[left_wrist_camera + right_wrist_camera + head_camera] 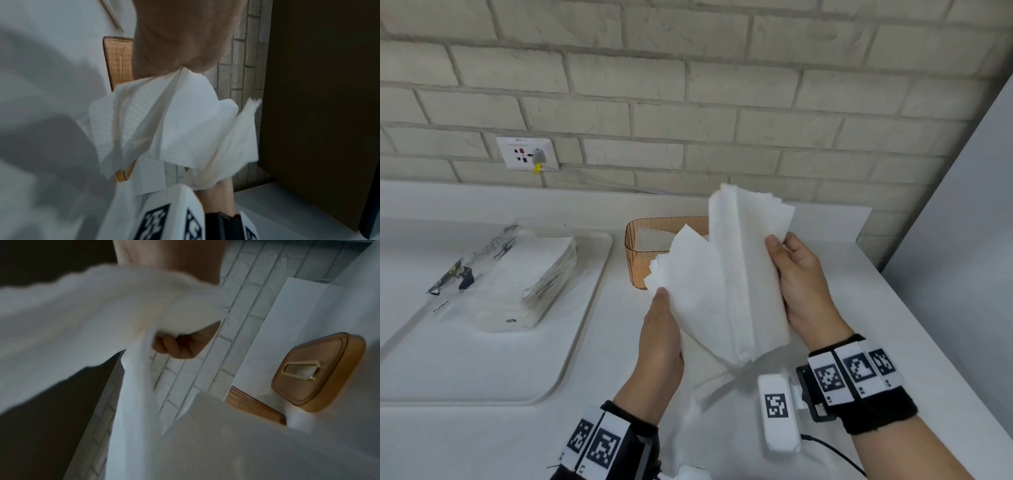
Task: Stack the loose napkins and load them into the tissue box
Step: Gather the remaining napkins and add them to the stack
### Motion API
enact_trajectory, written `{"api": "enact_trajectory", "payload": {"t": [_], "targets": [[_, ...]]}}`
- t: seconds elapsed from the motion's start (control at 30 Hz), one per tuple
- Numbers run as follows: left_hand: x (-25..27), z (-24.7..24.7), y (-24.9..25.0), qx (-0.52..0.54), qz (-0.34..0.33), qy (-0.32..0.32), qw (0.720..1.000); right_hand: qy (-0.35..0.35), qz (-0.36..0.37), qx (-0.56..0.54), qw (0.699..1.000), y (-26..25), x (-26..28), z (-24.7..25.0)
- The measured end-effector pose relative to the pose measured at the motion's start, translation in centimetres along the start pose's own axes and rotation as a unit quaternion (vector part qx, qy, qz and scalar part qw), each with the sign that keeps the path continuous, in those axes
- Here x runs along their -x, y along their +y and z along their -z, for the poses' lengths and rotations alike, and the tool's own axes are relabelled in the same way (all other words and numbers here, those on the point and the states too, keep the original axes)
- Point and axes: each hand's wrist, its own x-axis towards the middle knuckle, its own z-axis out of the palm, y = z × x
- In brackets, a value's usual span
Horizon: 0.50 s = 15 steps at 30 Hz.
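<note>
A thick stack of white napkins [729, 274] stands tilted on edge above the counter, fanned apart at its left side. My left hand [664, 308] grips the lower left part, thumb on top. My right hand [787, 260] holds the right edge, its thumb on the front. Behind the stack sits the open amber tissue box [640, 253]; the napkins hide its right half. In the left wrist view the napkins [174, 121] hang from my left hand. The right wrist view shows fingers [179, 345] curled behind the napkins [82, 313], and the box's lid [320, 371] lying on the counter.
A white tray [571, 342] at the left carries a clear plastic packet of napkins [517, 274]. A brick wall with a socket [527, 152] runs along the back. A grey panel [962, 240] closes off the right side beyond the counter edge.
</note>
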Motion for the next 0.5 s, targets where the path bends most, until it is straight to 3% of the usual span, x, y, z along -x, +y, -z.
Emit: {"api": "enact_trajectory", "payload": {"t": [0.17, 0.27, 0.33, 0.4, 0.5], "targets": [[-0.5, 1.1, -0.1, 0.020, -0.005, 0.021, 1.000, 0.106, 0.038, 0.035, 0.993, -0.6, -1.5, 2.2], [-1.0, 2.0, 0.0, 0.009, -0.026, 0.042, 0.999, 0.132, 0.020, -0.056, 0.989, -1.5, -2.5, 3.5], [-1.3, 2.3, 0.1, -0.017, -0.033, 0.057, 0.998, 0.095, 0.007, 0.001, 0.995, -1.8, -2.8, 3.4], [-1.5, 2.2, 0.1, -0.034, -0.026, 0.052, 0.998, 0.023, -0.019, 0.104, 0.994, -1.2, -2.4, 1.7], [-1.3, 1.5, 0.0, -0.041, -0.021, 0.030, 0.998, -0.074, -0.036, 0.164, 0.983, 0.9, -0.9, -1.3]]}}
